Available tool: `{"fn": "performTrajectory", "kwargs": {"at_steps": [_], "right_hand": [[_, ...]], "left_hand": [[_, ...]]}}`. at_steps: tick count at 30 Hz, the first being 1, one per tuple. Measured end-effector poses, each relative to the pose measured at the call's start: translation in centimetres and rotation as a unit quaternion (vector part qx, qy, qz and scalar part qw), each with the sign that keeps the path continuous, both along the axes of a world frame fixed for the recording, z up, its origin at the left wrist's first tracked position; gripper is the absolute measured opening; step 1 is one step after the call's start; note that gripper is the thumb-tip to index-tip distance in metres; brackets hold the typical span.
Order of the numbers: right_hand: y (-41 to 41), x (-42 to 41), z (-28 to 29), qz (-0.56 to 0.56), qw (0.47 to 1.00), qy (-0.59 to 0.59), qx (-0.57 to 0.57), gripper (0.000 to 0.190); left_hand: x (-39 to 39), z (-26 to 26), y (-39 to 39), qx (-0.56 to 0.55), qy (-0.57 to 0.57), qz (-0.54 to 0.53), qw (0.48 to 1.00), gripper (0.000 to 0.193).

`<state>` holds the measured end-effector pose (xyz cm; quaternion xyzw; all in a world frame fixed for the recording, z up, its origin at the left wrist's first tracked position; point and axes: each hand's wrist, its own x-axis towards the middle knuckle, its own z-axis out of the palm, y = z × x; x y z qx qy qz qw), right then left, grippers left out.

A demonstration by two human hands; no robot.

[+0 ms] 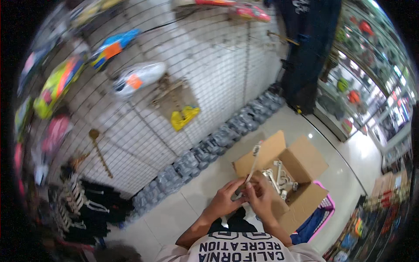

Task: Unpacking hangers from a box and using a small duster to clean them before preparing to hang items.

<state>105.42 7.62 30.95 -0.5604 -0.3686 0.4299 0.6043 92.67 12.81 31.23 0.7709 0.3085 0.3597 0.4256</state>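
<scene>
Just in front of my body, my left hand [224, 200] and my right hand [261, 198] meet with fingertips pinched together. Between them they hold a thin white strip [252, 167], which points up and away and has a wider end bearing dark writing. Whatever else lies inside my fingers is hidden. Close beyond my right hand stands an open cardboard box [304, 160] with its flaps spread. Several white fittings [277, 177], perhaps metal hooks or brackets, lie inside it.
A wire grid wall [209, 82] carries packaged shoes [140, 80]. Along its foot runs a row of grey plastic-wrapped dumbbells [196, 163]. A pink basket [330, 209] with dark blue cloth stands by the box. Glass display shelves [353, 88] stand at right, black stringed items [88, 203] at left.
</scene>
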Motion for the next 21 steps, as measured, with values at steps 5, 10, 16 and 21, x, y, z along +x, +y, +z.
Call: {"fn": "performTrajectory", "kwargs": {"at_steps": [5, 10, 16, 21], "right_hand": [[0.5, -6.7, -0.3, 0.205, 0.969, -0.124, 0.065, 0.046], [1.3, -15.6, 1.9, 0.338, 0.921, -0.19, 0.043, 0.043], [3.2, -26.8, 1.1, 0.281, 0.893, -0.31, 0.165, 0.037], [3.6, -34.3, 0.9, 0.402, 0.841, -0.345, 0.112, 0.047]], "left_hand": [[-8.2, -0.1, -0.8, 0.035, -0.028, 0.207, 0.977, 0.033], [-18.9, 0.0, -3.0, 0.041, -0.032, 0.293, 0.955, 0.024], [-33.1, -1.3, -7.0, 0.0, -0.006, 0.376, 0.927, 0.016], [-42.2, 0.3, -9.7, -0.096, -0.039, 0.437, 0.893, 0.015]]}}
